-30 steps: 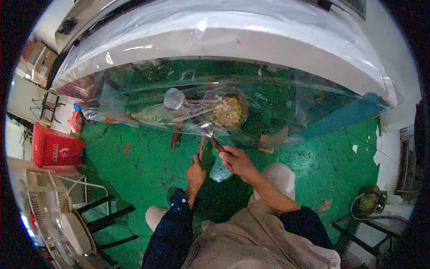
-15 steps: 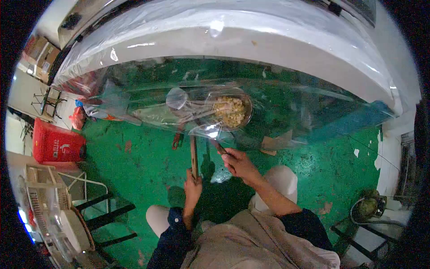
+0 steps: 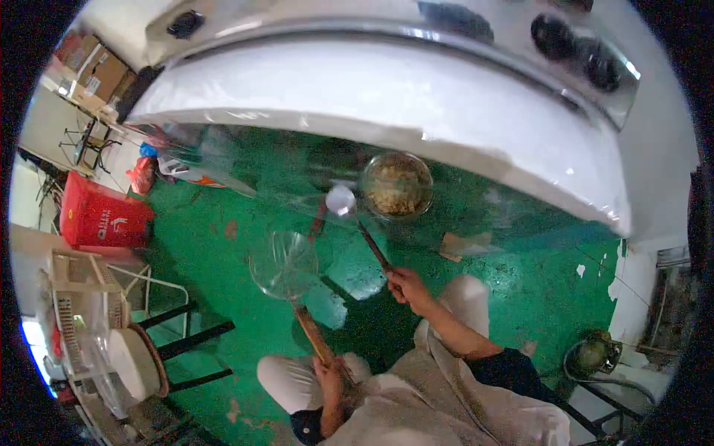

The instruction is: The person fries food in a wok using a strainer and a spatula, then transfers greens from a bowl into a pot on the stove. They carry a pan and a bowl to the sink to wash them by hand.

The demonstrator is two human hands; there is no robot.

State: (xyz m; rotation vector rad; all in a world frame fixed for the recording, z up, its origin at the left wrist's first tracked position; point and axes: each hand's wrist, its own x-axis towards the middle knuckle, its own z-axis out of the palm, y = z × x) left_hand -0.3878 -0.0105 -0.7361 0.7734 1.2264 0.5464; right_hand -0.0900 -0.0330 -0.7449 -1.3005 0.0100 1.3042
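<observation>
At near left, your left fingers (image 3: 327, 364) grip the wooden-handled strainer (image 3: 285, 273), now drawn back toward you, separating it from the ladle (image 3: 341, 201) your right fingers (image 3: 399, 281) grip, left of the far food bowl (image 3: 430, 190).

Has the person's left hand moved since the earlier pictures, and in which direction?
Yes. Judged against the red bin, the left hand has moved down the picture, farther from the bowl of pale food.

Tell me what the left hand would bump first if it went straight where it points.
Probably the clear plastic sheet; the round scoop in the left hand would touch it first, though depth is hard to judge.
</observation>
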